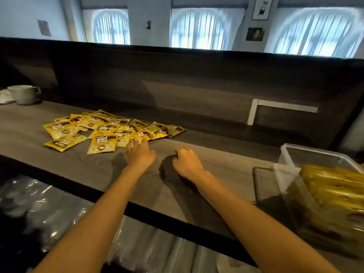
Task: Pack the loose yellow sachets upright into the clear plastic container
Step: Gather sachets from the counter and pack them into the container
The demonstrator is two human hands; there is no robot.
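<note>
Several loose yellow sachets (102,131) lie flat in a scattered pile on the grey wooden counter (78,164), left of centre. My left hand (140,154) reaches to the pile's near right edge, its fingertips touching a sachet (136,141) there. My right hand (186,161) hovers just right of it over bare counter, fingers loosely curled and holding nothing. The clear plastic container (315,156) stands at the right edge, with several yellow sachets (332,186) packed upright inside it.
A white mug (24,94) sits at the far left of the counter. A dark raised back panel (197,85) runs behind the counter. Below the counter's near edge lie shiny plastic-wrapped rolls (59,209).
</note>
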